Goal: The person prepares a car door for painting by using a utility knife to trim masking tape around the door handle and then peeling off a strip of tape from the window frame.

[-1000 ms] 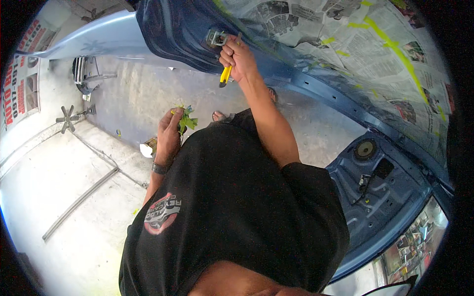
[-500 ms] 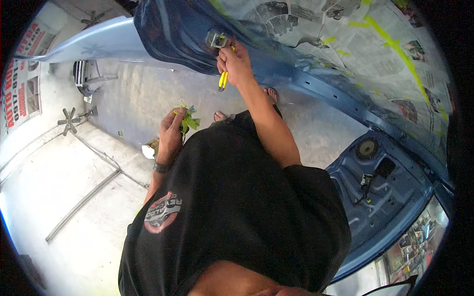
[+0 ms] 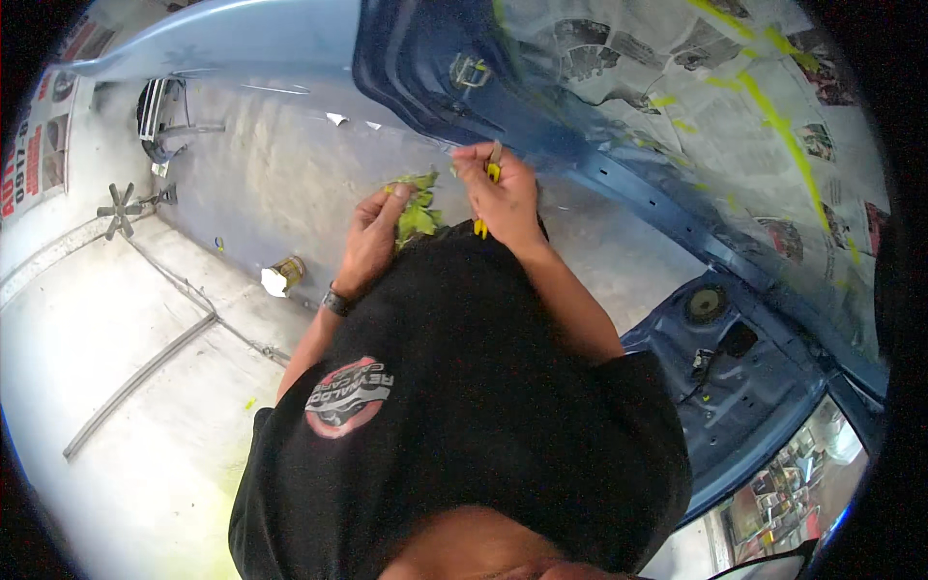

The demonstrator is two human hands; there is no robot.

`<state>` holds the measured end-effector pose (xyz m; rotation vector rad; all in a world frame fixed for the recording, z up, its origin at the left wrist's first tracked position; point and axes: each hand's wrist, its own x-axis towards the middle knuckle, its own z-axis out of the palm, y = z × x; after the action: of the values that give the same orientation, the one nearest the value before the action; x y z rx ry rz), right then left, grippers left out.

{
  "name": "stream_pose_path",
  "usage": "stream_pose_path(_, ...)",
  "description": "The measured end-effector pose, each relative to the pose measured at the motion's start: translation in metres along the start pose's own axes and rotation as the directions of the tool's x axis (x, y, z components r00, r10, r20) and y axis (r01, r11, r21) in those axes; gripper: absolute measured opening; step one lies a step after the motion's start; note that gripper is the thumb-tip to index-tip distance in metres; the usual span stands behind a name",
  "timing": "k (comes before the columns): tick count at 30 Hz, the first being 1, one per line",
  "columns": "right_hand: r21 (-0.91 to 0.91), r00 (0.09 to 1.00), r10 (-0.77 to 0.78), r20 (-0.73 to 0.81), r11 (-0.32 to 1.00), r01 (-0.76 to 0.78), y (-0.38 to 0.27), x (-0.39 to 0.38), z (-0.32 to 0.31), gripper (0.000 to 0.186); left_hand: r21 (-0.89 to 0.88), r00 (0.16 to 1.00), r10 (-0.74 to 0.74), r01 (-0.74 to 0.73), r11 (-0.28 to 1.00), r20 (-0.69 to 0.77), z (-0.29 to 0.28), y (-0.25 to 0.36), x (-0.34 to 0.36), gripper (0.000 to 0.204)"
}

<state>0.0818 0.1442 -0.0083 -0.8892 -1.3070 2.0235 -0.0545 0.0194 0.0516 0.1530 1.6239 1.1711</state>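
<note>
We stand beside a blue car body (image 3: pixel 667 210), partly covered with newspaper (image 3: pixel 710 135), over a grey floor (image 3: pixel 290 145). Beyond our black shirt (image 3: pixel 503 406), our left grip (image 3: pixel 372 232) pinches a wad of yellow-green tape (image 3: pixel 419 215); our right grip (image 3: pixel 503 198), near it, is wrapped around a yellow cutter (image 3: pixel 480 228), its blade end pointing away from us.

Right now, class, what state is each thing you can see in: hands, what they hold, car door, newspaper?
Left hand: pinching green tape.
Green tape: crumpled, bunched together.
Right hand: closed around yellow cutter.
Yellow cutter: held; blade apparently out.
Car door: open.
Newspaper: spread out, taped up.
</note>
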Motion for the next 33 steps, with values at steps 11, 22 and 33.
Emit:
stream_pose_path(11, -0.410, 0.995, -0.079, 0.061, 0.907, 0.097, -0.018, -0.013, 0.014, 0.019, -0.049, 0.974, 0.228, -0.228, 0.972, -0.019, 0.016, -0.038, 0.018, 0.029)
stream_pose_path(22, -0.338, 0.939, 0.327, -0.106, 0.876, -0.343, 0.019, -0.004, -0.048, 0.055, -0.107, 0.920, 0.228, -0.273, 0.956, -0.318, 0.031, -0.045, 0.017, 0.023)
stream_pose_path(33, 0.052, 0.943, 0.331, 0.034, 0.942, -0.332, -0.053, 0.031, -0.029, 0.037, -0.390, 0.979, -0.038, -0.045, 0.920, -0.200, 0.033, -0.029, 0.032, 0.021)
